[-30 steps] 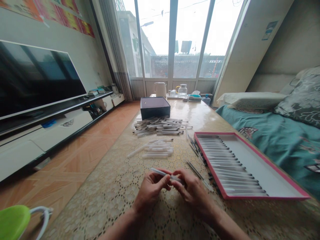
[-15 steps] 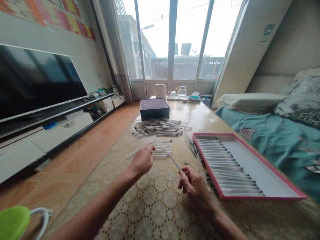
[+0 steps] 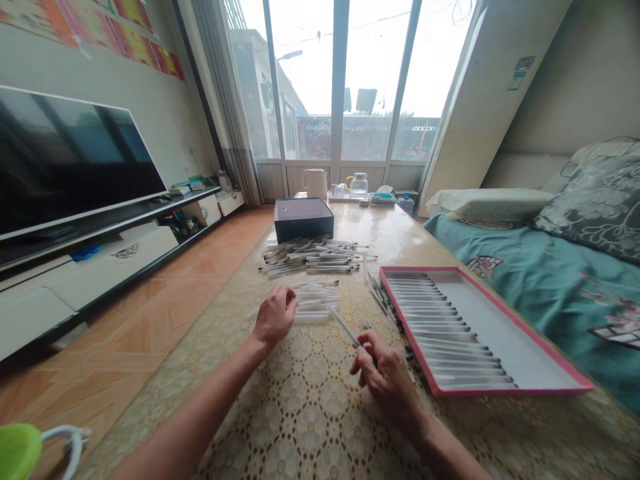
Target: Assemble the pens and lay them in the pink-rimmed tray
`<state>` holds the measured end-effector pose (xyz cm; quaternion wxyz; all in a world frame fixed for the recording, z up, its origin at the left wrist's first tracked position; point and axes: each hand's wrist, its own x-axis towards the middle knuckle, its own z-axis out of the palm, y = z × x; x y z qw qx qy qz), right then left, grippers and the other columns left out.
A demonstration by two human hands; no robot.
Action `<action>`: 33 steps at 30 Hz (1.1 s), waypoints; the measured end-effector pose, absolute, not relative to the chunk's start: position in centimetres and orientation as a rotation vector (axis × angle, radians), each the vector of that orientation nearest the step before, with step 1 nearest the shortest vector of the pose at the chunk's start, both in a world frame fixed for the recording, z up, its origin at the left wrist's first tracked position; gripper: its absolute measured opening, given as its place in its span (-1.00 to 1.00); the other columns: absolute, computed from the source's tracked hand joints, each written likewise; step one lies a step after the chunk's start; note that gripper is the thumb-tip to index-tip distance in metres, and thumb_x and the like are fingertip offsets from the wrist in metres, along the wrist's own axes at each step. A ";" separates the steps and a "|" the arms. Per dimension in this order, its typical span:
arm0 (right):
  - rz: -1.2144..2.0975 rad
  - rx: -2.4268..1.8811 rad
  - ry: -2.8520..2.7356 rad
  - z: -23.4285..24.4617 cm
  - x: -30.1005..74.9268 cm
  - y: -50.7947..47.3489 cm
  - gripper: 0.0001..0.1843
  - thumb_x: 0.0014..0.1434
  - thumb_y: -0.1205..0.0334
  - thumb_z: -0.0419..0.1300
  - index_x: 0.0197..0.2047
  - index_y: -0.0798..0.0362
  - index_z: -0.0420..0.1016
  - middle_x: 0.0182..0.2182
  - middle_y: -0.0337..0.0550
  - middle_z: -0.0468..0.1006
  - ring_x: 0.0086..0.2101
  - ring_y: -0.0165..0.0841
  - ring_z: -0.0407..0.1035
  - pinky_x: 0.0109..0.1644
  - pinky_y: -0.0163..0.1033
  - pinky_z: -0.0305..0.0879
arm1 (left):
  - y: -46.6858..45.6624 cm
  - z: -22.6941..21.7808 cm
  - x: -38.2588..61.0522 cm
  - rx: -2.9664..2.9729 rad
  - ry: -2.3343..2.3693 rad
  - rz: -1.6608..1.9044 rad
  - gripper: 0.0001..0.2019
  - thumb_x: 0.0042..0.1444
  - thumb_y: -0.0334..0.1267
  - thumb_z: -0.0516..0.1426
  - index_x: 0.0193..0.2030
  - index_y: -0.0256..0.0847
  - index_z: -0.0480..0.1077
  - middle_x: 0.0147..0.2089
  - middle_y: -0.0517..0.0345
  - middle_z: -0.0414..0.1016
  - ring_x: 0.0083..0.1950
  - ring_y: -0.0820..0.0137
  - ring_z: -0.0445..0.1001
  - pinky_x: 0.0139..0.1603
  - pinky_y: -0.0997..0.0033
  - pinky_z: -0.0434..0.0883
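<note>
My right hand (image 3: pixel 383 367) pinches a slim pale pen (image 3: pixel 344 327) near one end, its other end slanting up and left. My left hand (image 3: pixel 275 315) is at the left end of a small group of translucent pen barrels (image 3: pixel 315 307), with fingers curled together. Whatever lies between those fingertips is hidden. Beyond the barrels is a heap of pens (image 3: pixel 315 257) with dark ends. To the right, a shallow pink-rimmed box lid (image 3: pixel 520 393) holds a column of clear pens (image 3: pixel 445 333) laid side by side. Thin dark refills (image 3: pixel 383 298) lie along its left edge.
A dark open box (image 3: pixel 304 230) stands behind the heap. Farther back are a pitcher (image 3: pixel 315 181), a glass teapot (image 3: pixel 359 185) and a tissue pack (image 3: pixel 383 195). A sofa (image 3: pixel 520 273) borders the table's right side; a green stool (image 3: pixel 19 450) is at lower left.
The view has shifted slightly, so everything sits a little farther left. My left hand's fingers have drawn closer together at the barrels. My right hand still holds the pen.
</note>
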<state>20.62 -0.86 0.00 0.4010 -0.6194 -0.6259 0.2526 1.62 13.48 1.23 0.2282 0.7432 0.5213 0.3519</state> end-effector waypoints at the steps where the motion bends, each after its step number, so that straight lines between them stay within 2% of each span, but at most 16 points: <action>1: 0.574 -1.579 -1.611 0.3 20.6 -1.0 -0.83 0.20 0.28 -0.10 -0.35 0.05 0.27 -0.59 -0.28 0.41 -0.56 -0.42 0.30 -0.45 -0.35 0.12 | 12.5 1.4 1.6 2.000 1.409 0.970 -0.95 0.00 -0.31 0.07 -0.40 -0.22 0.31 -0.37 0.08 0.41 -0.31 0.32 0.42 -0.26 0.31 0.33; 4: 0.378 -1.590 -1.729 1.1 20.7 -1.5 -0.80 0.19 0.30 -0.09 -0.43 0.04 0.27 -0.59 -0.31 0.31 -0.54 -0.43 0.24 -0.43 -0.34 0.06 | 8.8 1.6 1.7 1.819 1.298 0.959 -0.87 0.07 -0.22 0.04 -0.34 -0.23 0.29 -0.38 0.13 0.44 -0.40 0.42 0.44 -0.41 0.45 0.35; 8: 0.285 -1.547 -1.868 1.6 20.3 -1.9 -0.80 0.22 0.21 -0.05 -0.36 0.04 0.34 -0.59 -0.33 0.29 -0.57 -0.46 0.18 -0.44 -0.35 0.01 | 4.8 1.0 1.7 0.996 1.030 0.987 -0.78 -0.16 -0.27 0.27 -0.36 -0.28 0.38 -0.49 0.25 0.38 -0.50 0.58 0.34 -0.49 0.62 0.26; 12: 0.248 -1.534 -1.899 1.2 20.0 -1.9 -0.78 0.22 0.15 -0.01 -0.37 0.04 0.36 -0.60 -0.34 0.30 -0.60 -0.48 0.16 -0.45 -0.36 -0.01 | 3.9 0.1 1.5 0.681 0.920 1.023 -0.73 -0.26 -0.34 0.34 -0.35 -0.28 0.46 -0.50 0.28 0.37 -0.54 0.67 0.27 -0.51 0.68 0.22; 16: 0.249 -1.567 -1.841 0.7 20.0 -1.7 -0.76 0.21 0.13 0.00 -0.41 0.04 0.35 -0.67 -0.38 0.20 -0.64 -0.50 0.10 -0.49 -0.36 -0.04 | 4.4 -0.4 1.2 0.747 0.879 1.076 -0.74 -0.22 -0.31 0.33 -0.32 -0.26 0.49 -0.54 0.31 0.32 -0.57 0.68 0.22 -0.56 0.69 0.18; 19: 0.278 -1.566 -1.810 0.4 20.2 -1.6 -0.74 0.21 0.12 0.00 -0.44 0.04 0.32 -0.67 -0.39 0.17 -0.63 -0.50 0.09 -0.50 -0.37 -0.04 | 4.5 -0.3 1.2 0.927 0.882 1.099 -0.75 -0.16 -0.27 0.30 -0.29 -0.25 0.49 -0.53 0.28 0.34 -0.56 0.64 0.24 -0.55 0.66 0.22; 21: 0.291 -1.566 -1.802 0.3 20.2 -1.5 -0.75 0.21 0.13 0.00 -0.45 0.04 0.32 -0.67 -0.38 0.17 -0.63 -0.50 0.09 -0.50 -0.37 -0.04 | 4.4 -0.1 1.3 1.038 0.907 1.118 -0.78 -0.12 -0.24 0.27 -0.30 -0.24 0.47 -0.44 0.20 0.43 -0.46 0.55 0.36 -0.47 0.60 0.32; 24: 0.299 -1.563 -1.824 0.4 20.2 -1.5 -0.76 0.21 0.14 0.00 -0.44 0.04 0.33 -0.67 -0.38 0.17 -0.63 -0.50 0.09 -0.51 -0.36 -0.05 | 4.1 0.2 1.5 1.144 0.930 1.096 -0.80 -0.05 -0.19 0.22 -0.29 -0.24 0.44 -0.27 0.07 0.49 -0.27 0.36 0.47 -0.31 0.40 0.43; 26: 0.295 -1.570 -1.848 0.5 20.1 -1.6 -0.75 0.20 0.15 0.00 -0.46 0.05 0.33 -0.66 -0.37 0.19 -0.63 -0.49 0.09 -0.51 -0.36 -0.04 | 4.1 0.1 1.6 1.221 0.948 1.068 -0.74 -0.02 -0.18 0.19 -0.19 -0.23 0.41 -0.31 0.08 0.49 -0.32 0.35 0.49 -0.33 0.36 0.44; 29: 0.278 -1.596 -1.877 0.9 20.1 -1.7 -0.75 0.20 0.17 0.00 -0.47 0.05 0.33 -0.65 -0.35 0.21 -0.62 -0.49 0.11 -0.50 -0.35 -0.03 | 4.1 -0.1 1.5 1.317 0.993 1.042 -0.66 -0.04 -0.20 0.20 -0.09 -0.21 0.34 -0.42 0.18 0.47 -0.44 0.39 0.47 -0.43 0.41 0.40; 33: 0.236 -1.605 -1.915 1.2 20.4 -1.8 -0.78 0.18 0.19 0.02 -0.46 0.06 0.36 -0.65 -0.34 0.23 -0.61 -0.48 0.12 -0.49 -0.34 -0.02 | 4.4 0.0 1.3 1.282 1.058 0.996 -0.80 -0.11 -0.19 0.24 -0.38 -0.25 0.39 -0.55 0.24 0.40 -0.52 0.46 0.39 -0.55 0.52 0.29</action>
